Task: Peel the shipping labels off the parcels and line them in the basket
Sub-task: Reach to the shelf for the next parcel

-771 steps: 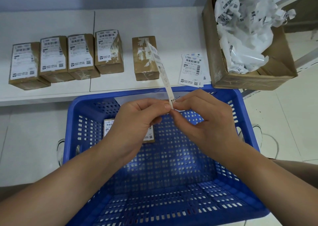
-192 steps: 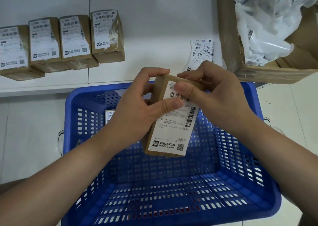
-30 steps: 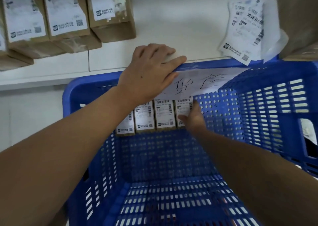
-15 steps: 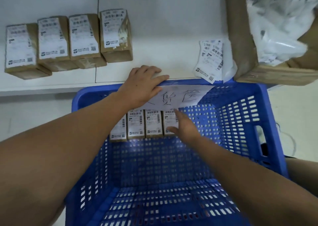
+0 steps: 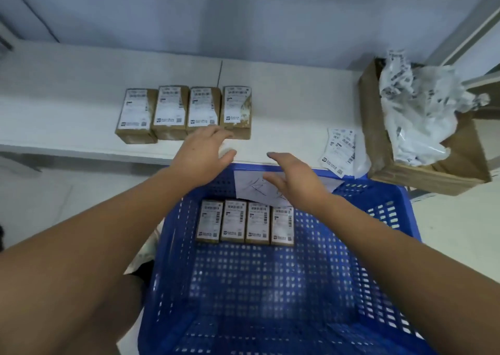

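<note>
Empty and spread, your left hand [image 5: 201, 156] and right hand [image 5: 293, 183] hover mid-frame; four parcels [image 5: 244, 221] sit lined in the basket [image 5: 389, 260] below, four labelled boxes [image 5: 184, 112] wait upper left.

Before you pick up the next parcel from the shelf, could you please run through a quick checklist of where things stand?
1. Left hand free, fingers spread: ok.
2. Right hand free, holding nothing: ok.
3. Four parcels waiting in a row on the shelf: ok.
4. Four parcels in the basket lined side by side: ok.
5. Room in the basket beside that row: ok.
6. Nearest shelf parcel's label lifting cleanly: cannot tell.
</note>
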Action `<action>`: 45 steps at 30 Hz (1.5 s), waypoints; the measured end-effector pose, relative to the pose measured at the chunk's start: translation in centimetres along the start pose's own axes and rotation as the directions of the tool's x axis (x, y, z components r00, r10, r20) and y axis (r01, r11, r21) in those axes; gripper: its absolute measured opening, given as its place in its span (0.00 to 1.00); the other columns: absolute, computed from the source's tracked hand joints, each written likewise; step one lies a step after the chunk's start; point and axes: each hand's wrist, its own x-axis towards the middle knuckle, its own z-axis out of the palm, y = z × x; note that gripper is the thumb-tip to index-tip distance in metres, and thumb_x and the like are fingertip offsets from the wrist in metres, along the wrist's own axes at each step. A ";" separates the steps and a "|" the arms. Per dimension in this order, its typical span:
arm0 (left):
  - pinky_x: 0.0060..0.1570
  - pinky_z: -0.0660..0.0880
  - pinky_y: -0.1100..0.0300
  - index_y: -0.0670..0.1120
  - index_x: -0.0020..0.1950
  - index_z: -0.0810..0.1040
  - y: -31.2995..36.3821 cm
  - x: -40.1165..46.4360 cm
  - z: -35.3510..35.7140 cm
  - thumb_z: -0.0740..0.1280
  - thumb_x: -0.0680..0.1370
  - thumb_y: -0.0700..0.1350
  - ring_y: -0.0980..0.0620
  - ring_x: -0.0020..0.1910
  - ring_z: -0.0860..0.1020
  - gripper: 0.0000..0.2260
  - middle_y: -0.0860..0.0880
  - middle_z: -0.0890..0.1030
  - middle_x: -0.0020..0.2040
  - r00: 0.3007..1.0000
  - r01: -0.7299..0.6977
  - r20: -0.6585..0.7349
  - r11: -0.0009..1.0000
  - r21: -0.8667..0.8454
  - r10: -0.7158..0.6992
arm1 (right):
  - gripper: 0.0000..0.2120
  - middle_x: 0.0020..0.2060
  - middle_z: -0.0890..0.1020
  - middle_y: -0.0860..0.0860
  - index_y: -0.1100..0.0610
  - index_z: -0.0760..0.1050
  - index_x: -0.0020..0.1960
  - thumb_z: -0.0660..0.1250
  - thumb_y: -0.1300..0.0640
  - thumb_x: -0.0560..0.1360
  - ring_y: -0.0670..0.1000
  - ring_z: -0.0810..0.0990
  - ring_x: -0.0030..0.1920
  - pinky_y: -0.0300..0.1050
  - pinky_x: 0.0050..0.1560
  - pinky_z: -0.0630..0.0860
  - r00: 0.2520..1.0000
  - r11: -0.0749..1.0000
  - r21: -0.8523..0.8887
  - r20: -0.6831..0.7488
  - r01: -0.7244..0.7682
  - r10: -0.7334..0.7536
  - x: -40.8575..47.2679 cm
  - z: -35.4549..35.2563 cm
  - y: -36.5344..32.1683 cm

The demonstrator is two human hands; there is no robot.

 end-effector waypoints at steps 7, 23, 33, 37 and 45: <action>0.78 0.58 0.43 0.52 0.82 0.62 -5.6 3.7 -2.2 0.69 0.75 0.69 0.42 0.81 0.59 0.41 0.45 0.61 0.82 0.977 0.210 -0.040 0.978 0.000 -0.209 | 0.35 0.74 0.67 0.57 0.54 0.61 0.79 0.66 0.40 0.79 0.59 0.70 0.72 0.52 0.72 0.67 0.993 0.995 0.022 -0.068 -0.097 0.098 12.0 -0.1 -4.4; 0.80 0.39 0.38 0.52 0.85 0.40 -8.5 10.9 4.5 0.50 0.69 0.83 0.36 0.83 0.46 0.54 0.38 0.47 0.84 0.997 0.068 0.003 0.945 0.321 -0.072 | 0.52 0.75 0.61 0.57 0.53 0.47 0.82 0.72 0.35 0.71 0.61 0.67 0.72 0.59 0.71 0.70 0.954 0.943 0.254 -0.153 -0.213 0.257 21.8 4.8 -3.1; 0.80 0.51 0.40 0.49 0.84 0.53 -7.4 10.7 5.2 0.72 0.72 0.65 0.35 0.82 0.53 0.49 0.35 0.54 0.82 0.997 -0.065 -0.023 0.950 0.307 0.075 | 0.38 0.64 0.72 0.53 0.51 0.66 0.73 0.75 0.42 0.68 0.51 0.73 0.62 0.45 0.61 0.73 0.910 0.886 0.433 -0.277 -0.169 0.308 20.4 3.5 -1.8; 0.77 0.58 0.39 0.53 0.84 0.51 -5.9 10.6 5.0 0.74 0.69 0.61 0.40 0.82 0.52 0.50 0.40 0.53 0.83 0.997 -0.067 0.046 0.952 0.299 0.056 | 0.40 0.62 0.75 0.52 0.50 0.69 0.70 0.73 0.36 0.62 0.51 0.77 0.60 0.53 0.62 0.78 0.903 0.887 0.422 -0.282 -0.186 0.323 18.7 1.8 -0.5; 0.73 0.61 0.37 0.54 0.81 0.59 -0.4 9.9 3.7 0.73 0.70 0.57 0.43 0.80 0.55 0.42 0.44 0.57 0.82 0.999 -0.044 -0.013 0.974 0.224 0.048 | 0.41 0.67 0.70 0.55 0.54 0.64 0.75 0.75 0.43 0.68 0.54 0.72 0.65 0.46 0.65 0.70 0.870 0.907 0.302 -0.309 -0.294 0.385 12.7 -1.7 5.1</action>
